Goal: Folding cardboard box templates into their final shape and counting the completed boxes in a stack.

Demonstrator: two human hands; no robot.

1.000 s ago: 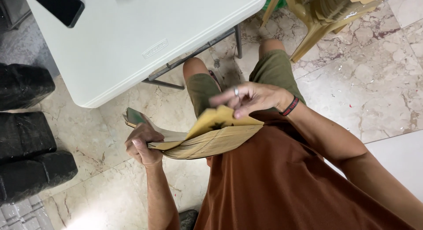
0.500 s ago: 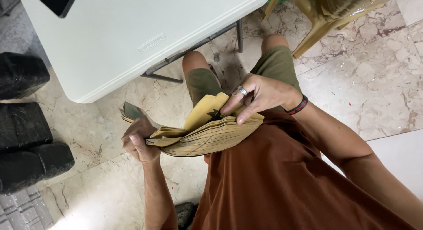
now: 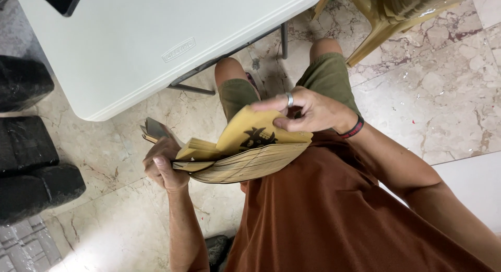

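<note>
two hands on stack of tan paper bags, left hand gripping end, right hand pinching top bag (black print)

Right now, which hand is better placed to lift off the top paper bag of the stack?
The right hand: its fingers already pinch the raised top bag. The left hand grips the stack of brown paper bags at its other end.

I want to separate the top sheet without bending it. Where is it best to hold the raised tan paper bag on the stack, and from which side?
Probably at its free upper corner, from the right: the raised tan paper bag curls up there, where the right hand pinches it. The left hand clamps the stack of tan paper bags at its bound end, so that side stays closed.
</note>
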